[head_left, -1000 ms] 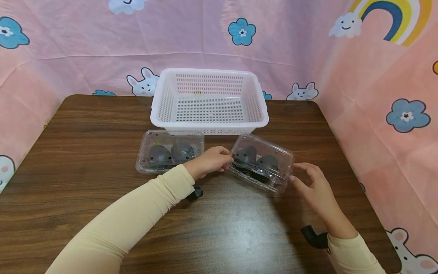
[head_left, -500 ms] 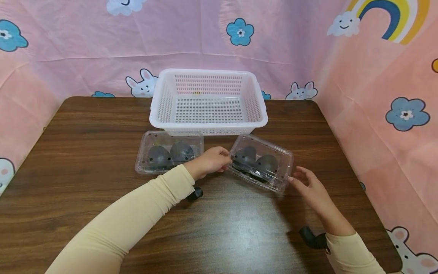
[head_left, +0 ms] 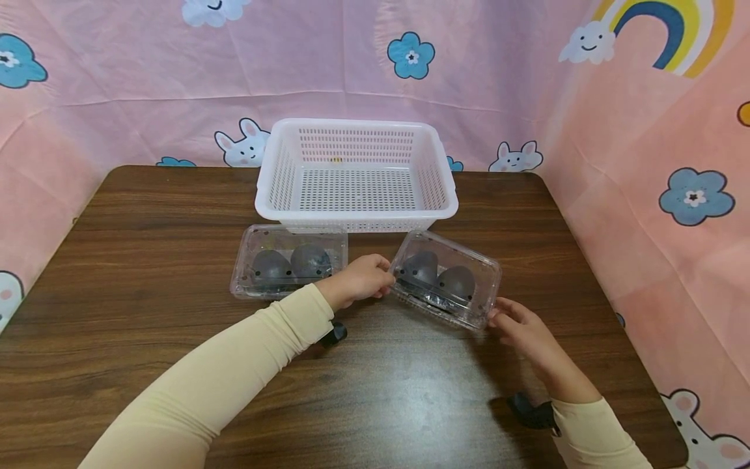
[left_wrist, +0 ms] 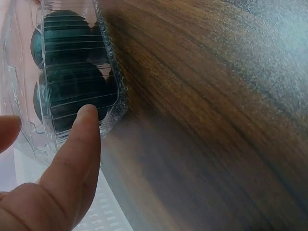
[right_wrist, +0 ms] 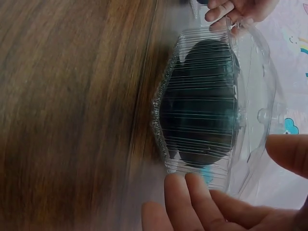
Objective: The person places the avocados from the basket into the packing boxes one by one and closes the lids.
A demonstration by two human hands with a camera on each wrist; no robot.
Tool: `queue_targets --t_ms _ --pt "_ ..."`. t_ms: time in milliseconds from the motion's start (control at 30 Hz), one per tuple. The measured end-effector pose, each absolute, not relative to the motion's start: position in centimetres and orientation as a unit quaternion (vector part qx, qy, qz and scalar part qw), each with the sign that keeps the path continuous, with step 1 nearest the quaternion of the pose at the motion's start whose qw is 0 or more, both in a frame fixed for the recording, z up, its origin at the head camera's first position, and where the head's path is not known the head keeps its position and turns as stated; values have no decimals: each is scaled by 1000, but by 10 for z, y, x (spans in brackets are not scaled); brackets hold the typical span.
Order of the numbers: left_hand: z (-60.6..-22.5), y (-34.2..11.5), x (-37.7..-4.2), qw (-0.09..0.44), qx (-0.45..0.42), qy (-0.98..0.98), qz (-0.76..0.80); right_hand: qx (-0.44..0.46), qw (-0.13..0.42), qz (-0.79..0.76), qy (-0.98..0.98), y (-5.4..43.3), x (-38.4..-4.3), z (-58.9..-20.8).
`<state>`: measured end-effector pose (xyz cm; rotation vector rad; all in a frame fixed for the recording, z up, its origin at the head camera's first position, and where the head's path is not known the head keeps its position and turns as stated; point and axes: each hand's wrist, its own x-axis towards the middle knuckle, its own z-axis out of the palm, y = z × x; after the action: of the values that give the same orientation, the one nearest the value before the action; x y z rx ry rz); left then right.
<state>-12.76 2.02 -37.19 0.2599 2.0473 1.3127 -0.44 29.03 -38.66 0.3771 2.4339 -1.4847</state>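
A clear plastic clamshell box (head_left: 485,280), with two dark egg-shaped things (head_left: 456,283) visible inside, lies askew on the table's right half. Around its left end my left hand (head_left: 362,277) grips it; in the left wrist view the index finger (left_wrist: 86,118) touches the ribbed wall and the thumb is on the lid side. My right hand (head_left: 530,332) holds the opposite end, fingertips (right_wrist: 176,183) low at the base and thumb (right_wrist: 291,149) by the lid edge. Whether the base touches the table everywhere is unclear. A second clamshell box (head_left: 246,254) with similar contents lies left, partly behind my left wrist.
A white perforated basket (head_left: 357,216) stands behind both boxes, towards the table's back edge. Black wrist pieces (head_left: 334,334) show under each sleeve. The wooden table (head_left: 146,260) meets patterned cloth (head_left: 316,58) at the back and sides.
My right hand has shifted slightly left, and its spread fingers and thumb have closed onto the box's right end. My left hand and both boxes stay nearly where they were.
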Motion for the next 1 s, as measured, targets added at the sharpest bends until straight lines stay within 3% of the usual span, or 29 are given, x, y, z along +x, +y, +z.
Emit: queue_targets --t_ms 1000 --pt "-381 16 -117 320 98 792 511 85 160 -540 822 299 -23 -388"
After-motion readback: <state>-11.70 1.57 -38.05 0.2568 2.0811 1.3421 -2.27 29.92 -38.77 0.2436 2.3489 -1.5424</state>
